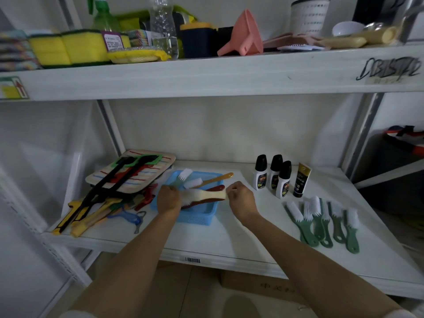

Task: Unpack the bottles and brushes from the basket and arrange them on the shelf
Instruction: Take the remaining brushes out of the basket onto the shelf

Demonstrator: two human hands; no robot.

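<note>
Both hands lifting cream brush (203, 195) just above blue basket (197, 216). Left hand (168, 199) gripping bristle end, right hand (241, 198) pinching handle tip. Long axis running left-right. Green brushes (321, 221) lying right of basket, nearer right hand. More brushes remaining in basket.

The white lower shelf (229, 239) carries a blue basket (202, 214) near its middle. Toward its left edge lies a heap of striped boards (137, 173) with long-handled tools (91, 203) spilling to the front left corner, and a blue peeler (135, 218) just beside them. Toward the back right stand three white bottles with black caps (273, 175), touching or nearly so (hard to tell), and a black tube with a gold top (301, 180) just beside them. Nearer the front right edge lie six green-handled brushes (321, 221) in a row, bristles pointing to the back. A barcode label (192, 260) sits on the front edge.
</note>
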